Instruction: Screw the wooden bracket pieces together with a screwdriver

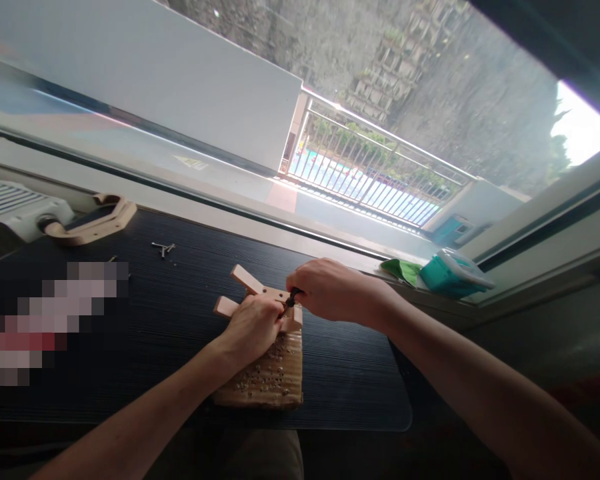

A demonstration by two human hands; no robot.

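Note:
My left hand (253, 327) is closed over a small assembly of light wooden bars (245, 280) that lies on the dark desk mat (145, 333). My right hand (330, 290) grips a small dark-handled tool (291, 299), its tip pointing down into the wood beside my left fingers. Under the wooden piece sits a cardboard tray (275, 380) holding several small metal screws.
A curved wooden part (97, 220) lies at the far left near a white radiator (15, 210). Loose screws (163, 249) lie on the mat behind. A teal box (455, 273) and green cloth (403, 270) rest on the window sill. A blurred patch covers the left.

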